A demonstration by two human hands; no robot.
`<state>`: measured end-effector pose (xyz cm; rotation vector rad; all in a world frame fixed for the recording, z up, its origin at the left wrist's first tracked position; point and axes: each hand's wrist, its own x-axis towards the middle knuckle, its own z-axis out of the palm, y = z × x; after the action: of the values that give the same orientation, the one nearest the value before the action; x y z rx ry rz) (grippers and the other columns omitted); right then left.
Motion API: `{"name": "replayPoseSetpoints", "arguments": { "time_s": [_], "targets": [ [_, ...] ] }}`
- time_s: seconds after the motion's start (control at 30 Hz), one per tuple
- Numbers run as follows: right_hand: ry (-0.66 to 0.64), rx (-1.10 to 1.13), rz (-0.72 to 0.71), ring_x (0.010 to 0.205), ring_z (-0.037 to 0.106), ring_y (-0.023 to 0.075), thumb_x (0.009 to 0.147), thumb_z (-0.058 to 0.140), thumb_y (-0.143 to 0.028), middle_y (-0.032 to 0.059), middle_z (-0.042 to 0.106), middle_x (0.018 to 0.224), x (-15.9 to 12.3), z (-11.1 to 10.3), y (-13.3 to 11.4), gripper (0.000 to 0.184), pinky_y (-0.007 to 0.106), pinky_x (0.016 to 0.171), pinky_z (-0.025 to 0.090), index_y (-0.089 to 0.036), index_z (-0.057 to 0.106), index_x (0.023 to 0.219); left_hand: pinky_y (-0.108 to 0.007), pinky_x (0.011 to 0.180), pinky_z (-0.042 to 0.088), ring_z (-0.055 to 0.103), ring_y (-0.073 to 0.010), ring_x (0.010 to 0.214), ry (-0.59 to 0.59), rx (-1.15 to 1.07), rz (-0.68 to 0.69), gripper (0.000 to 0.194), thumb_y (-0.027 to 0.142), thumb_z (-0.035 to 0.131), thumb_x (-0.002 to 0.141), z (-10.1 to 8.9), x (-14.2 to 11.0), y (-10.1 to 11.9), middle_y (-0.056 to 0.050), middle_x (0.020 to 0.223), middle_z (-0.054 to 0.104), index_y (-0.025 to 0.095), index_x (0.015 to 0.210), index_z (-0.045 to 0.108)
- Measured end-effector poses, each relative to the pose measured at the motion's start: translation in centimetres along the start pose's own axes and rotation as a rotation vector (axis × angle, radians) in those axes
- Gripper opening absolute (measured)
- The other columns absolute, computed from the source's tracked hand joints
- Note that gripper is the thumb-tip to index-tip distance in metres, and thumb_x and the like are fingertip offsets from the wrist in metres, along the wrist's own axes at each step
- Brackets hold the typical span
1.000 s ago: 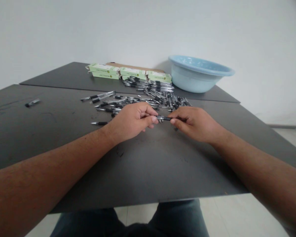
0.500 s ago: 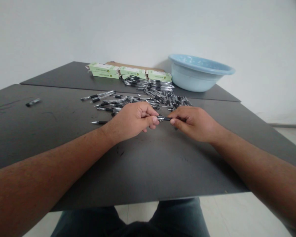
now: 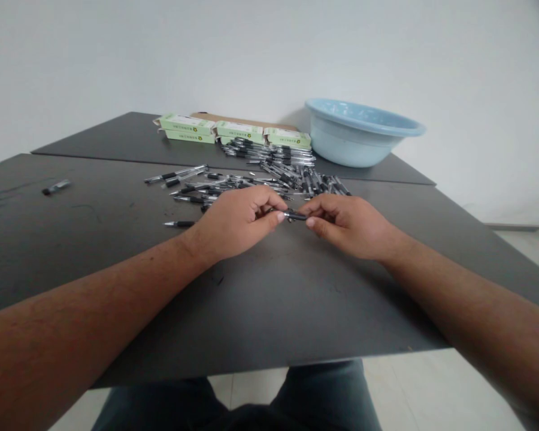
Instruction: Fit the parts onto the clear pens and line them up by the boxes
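Between my two hands, above the dark table [image 3: 269,311], is a pen [image 3: 296,215] with a black grip, lying level. My left hand [image 3: 247,215] pinches one end of it between thumb and fingers; that end is hidden inside the hand. The thumb and forefinger of my right hand [image 3: 341,224] close at the pen's other end. Just beyond my hands spreads a loose heap of pens [image 3: 233,181], clear with black grips. One pen [image 3: 178,224] lies partly hidden by my left wrist.
Stacked green and white boxes [image 3: 186,130] stand at the back, with more pens [image 3: 269,151] in front. Right of them sits a light blue basin [image 3: 354,140]. A short clear piece with a dark end [image 3: 56,187] lies far left. A seam crosses the table.
My right fingers have moved slightly left along the pen toward my left hand, and less of the pen shows between the hands. The left hand's lower fingers have curled in.
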<state>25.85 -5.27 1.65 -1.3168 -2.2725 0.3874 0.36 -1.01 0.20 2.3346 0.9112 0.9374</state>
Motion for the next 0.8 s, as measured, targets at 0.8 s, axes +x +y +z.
{"name": "replayPoseSetpoints", "arguments": {
  "time_s": [0.8],
  "targets": [
    [0.071,0.108,0.189,0.063,0.063,0.0153,0.100,0.060,-0.039,0.0009,0.074,0.074,0.2,-0.6,1.4,0.023,0.029,0.065,0.046,-0.021,0.069,0.091,-0.022,0.053,0.058,0.071,-0.0139,0.060,0.015,-0.232,-0.170,0.023,0.032,0.069,0.093,0.2,0.4,-0.8,-0.002,0.074,0.074,0.016,0.110,0.072]
  ]
}}
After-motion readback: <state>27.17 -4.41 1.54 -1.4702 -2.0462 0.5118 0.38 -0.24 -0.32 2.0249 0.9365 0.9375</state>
